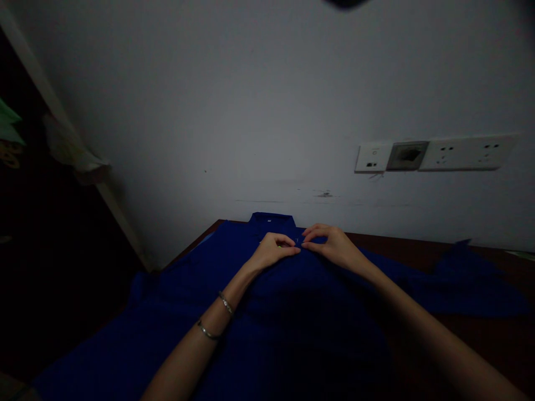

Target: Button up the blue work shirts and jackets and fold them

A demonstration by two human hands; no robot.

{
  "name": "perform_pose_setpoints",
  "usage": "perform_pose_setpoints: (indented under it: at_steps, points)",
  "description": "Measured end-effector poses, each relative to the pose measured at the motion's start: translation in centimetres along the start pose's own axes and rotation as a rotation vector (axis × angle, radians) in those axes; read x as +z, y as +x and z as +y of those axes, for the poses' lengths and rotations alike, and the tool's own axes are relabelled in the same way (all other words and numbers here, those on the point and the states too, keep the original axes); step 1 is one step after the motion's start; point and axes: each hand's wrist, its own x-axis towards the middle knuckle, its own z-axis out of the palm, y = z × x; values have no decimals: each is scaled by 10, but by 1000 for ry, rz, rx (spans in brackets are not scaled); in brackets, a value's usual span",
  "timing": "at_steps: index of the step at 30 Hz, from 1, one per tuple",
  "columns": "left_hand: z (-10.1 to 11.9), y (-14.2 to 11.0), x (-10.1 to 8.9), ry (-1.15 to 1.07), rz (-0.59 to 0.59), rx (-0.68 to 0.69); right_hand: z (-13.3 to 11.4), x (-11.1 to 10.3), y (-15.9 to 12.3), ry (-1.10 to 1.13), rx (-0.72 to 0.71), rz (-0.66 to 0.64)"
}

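Observation:
A dark blue collared shirt point(234, 267) lies spread out, its collar point(273, 221) at the wall end and a sleeve point(472, 284) stretched to the right. My left hand point(273, 250) rests over the chest area just below the collar, thumb and forefinger pinched on the cloth. Close beside it, my right hand point(330, 245) comes in from the right with its thumb and fingertips drawn together. A tiny pale spot shows between the two hands, too small to name. What the right fingertips pinch is hidden. A small yellow-green bit shows inside my left hand's curl.
The shirt covers much of a dark reddish-brown table point(376, 245) set against a pale wall point(251, 111). Switches and sockets point(460, 153) line the wall at right. A plastic bag point(75, 147) hangs at left. The light is dim.

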Motion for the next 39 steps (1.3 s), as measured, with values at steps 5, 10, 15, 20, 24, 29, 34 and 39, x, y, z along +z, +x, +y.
perform_pose_setpoints:
  at_steps: [5, 10, 15, 20, 24, 29, 34, 39]
  points:
    - [0, -1, 5, -57, 40, -42, 1, 0, 0, 26, 9, 6]
    - [1, 0, 8, -35, 99, 32, 3, 3, 1, 38, -1, 30]
    - [-2, 2, 5, -9, 69, 134, 2, 4, 2, 40, 14, 51]
    - [-2, 2, 1, -6, 34, 172, 0, 2, 1, 13, 15, 56]
    - [0, 2, -1, -13, 16, 182, -3, 1, 0, -8, 16, 44]
    - [1, 1, -4, -51, -3, 156, -8, -1, -1, -46, 9, 33]
    - [2, 1, -7, -68, -22, 142, -12, -1, -2, -139, -1, 39]
    - [1, 2, -4, -68, 2, 136, -15, 1, -4, -275, -20, 50]
